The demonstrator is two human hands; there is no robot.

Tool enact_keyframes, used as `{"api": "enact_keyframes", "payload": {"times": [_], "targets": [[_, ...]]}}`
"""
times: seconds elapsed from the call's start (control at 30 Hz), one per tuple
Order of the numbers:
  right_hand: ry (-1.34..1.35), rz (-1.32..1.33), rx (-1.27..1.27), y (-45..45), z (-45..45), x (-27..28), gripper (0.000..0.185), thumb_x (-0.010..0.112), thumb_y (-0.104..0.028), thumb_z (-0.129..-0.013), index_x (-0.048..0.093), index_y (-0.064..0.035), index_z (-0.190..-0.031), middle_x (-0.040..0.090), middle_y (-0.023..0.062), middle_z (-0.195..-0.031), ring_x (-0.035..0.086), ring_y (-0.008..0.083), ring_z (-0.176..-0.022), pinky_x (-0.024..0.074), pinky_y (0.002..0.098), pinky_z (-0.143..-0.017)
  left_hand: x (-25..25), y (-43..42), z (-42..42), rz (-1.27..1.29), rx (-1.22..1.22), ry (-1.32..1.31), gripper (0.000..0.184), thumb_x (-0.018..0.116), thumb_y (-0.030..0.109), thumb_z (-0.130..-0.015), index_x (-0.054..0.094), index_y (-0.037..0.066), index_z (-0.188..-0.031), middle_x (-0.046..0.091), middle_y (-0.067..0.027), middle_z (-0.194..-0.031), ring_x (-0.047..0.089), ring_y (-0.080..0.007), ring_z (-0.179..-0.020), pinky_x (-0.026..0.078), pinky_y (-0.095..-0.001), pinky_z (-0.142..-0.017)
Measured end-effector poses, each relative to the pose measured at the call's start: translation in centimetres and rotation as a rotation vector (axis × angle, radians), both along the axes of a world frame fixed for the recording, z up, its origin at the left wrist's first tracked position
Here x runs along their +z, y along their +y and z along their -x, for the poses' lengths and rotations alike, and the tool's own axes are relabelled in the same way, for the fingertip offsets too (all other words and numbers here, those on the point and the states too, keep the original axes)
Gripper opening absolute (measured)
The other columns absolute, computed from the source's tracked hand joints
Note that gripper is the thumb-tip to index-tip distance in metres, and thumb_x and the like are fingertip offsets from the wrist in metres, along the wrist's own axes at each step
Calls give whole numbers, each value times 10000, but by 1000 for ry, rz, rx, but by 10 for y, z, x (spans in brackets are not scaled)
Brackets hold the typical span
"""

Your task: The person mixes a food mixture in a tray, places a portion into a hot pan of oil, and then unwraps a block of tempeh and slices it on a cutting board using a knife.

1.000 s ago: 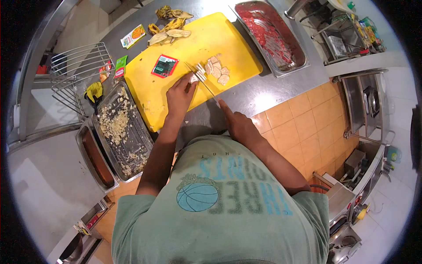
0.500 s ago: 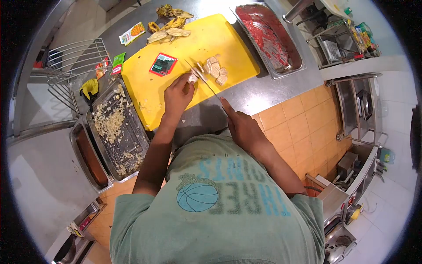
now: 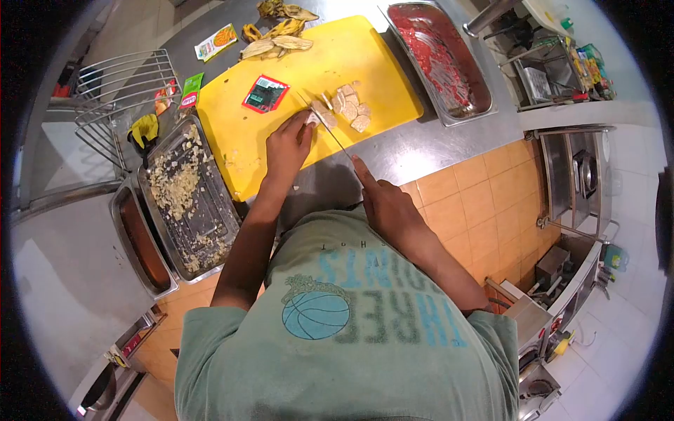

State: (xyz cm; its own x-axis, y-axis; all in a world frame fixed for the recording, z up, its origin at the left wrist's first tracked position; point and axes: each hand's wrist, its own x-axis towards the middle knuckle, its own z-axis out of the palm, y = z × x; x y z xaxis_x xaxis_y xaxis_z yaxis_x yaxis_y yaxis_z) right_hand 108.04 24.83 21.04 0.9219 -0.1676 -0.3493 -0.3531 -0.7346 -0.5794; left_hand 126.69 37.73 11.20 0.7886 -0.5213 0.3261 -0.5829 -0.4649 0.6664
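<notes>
My right hand [image 3: 394, 209] is closed around the handle of a knife [image 3: 338, 142], its index finger stretched along the top. The blade points up and left over the yellow cutting board [image 3: 235, 168]. With bent fingers, my left hand [image 3: 286, 151] holds a pale pinkish piece of food [image 3: 312, 119] against the blade's left side. A cut slice [image 3: 325, 114] lies just right of the blade. Farther right is a cluster of several cut pieces [image 3: 354, 109]. A red-edged dark packet [image 3: 265, 94] lies on the board beyond my left hand.
Dark-yellow plantain-like peels [image 3: 279, 46] lie at the board's far edge. A metal tray with red residue [image 3: 484, 105] stands right; a tray of pale chopped bits [image 3: 223, 245] stands left, beside a pan of brown contents [image 3: 144, 242]. A wire rack [image 3: 126, 74] and small packets [image 3: 191, 91] are far left.
A slice now shows on the right side of the blade, wider than before. The knife has shifted slightly against the held piece. The whole view has moved a little.
</notes>
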Motion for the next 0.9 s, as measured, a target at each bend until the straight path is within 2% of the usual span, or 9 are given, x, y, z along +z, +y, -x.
{"api": "enact_keyframes", "payload": {"times": [0.17, 0.27, 0.37, 0.47, 0.5, 0.6, 0.7, 0.9], "targets": [[-45, -22, -5, 6, 4, -3, 612, 457, -96, -910, 206, -154, -1466, 601, 262, -825, 595, 435, -731, 482, 512, -674, -6, 2, -1, 12, 2, 39, 235, 628, 115, -837, 644, 28, -1055, 669, -168, -986, 658, -323, -836, 531, -380, -725], [29, 24, 3, 9, 3, 0, 614, 447, -88, -906, 205, -155, -1466, 597, 266, -813, 599, 435, -711, 486, 512, -660, -5, 3, -2, 13, 9, 85, 238, 644, 120, -836, 645, 30, -1056, 673, -163, -968, 667, -297, -781, 533, -358, -693], [166, -15, -10, 13, -3, 11, 649, 465, -94, -868, 207, -156, -1461, 594, 293, -932, 604, 495, -818, 498, 541, -722, -4, 2, -2, 28, 18, 102, 241, 663, 120, -829, 646, 30, -1051, 677, -158, -930, 670, -268, -726, 532, -340, -661], [189, 3, -2, 13, -5, 13, 648, 464, -93, -873, 205, -177, -1461, 597, 297, -938, 607, 499, -815, 500, 545, -718, -14, 3, -6, 56, 19, 131, 240, 677, 114, -820, 648, 27, -1042, 678, -156, -887, 670, -255, -700, 531, -334, -644], [181, -1, -6, 13, -4, 11, 644, 461, -95, -875, 206, -177, -1461, 598, 297, -933, 608, 495, -810, 500, 544, -715, -14, 3, -6, 67, 19, 148, 239, 681, 111, -817, 649, 25, -1038, 678, -155, -873, 671, -253, -696, 531, -334, -641], [156, -12, -2, 10, -2, 5, 635, 459, -98, -881, 209, -170, -1460, 602, 295, -914, 613, 484, -795, 502, 539, -708, -10, 4, -7, 29, 1, 167, 254, 655, 68, -845, 629, -24, -1081, 691, -178, -929, 694, -220, -853, 553, -302, -723], [134, -29, 19, 5, -1, 2, 632, 466, -100, -884, 209, -145, -1460, 606, 291, -887, 617, 470, -779, 503, 534, -698, -14, 4, -8, 64, 5, 111, 238, 690, 96, -809, 652, 25, -1033, 679, -152, -863, 670, -241, -688, 528, -316, -625], [92, -64, 28, 1, -3, -2, 630, 476, -104, -890, 208, -120, -1460, 611, 275, -813, 615, 451, -738, 498, 526, -668, -10, 3, -6, 88, -7, 118, 249, 688, 84, -809, 654, 29, -1049, 680, -142, -879, 665, -228, -685, 527, -310, -621]]}}
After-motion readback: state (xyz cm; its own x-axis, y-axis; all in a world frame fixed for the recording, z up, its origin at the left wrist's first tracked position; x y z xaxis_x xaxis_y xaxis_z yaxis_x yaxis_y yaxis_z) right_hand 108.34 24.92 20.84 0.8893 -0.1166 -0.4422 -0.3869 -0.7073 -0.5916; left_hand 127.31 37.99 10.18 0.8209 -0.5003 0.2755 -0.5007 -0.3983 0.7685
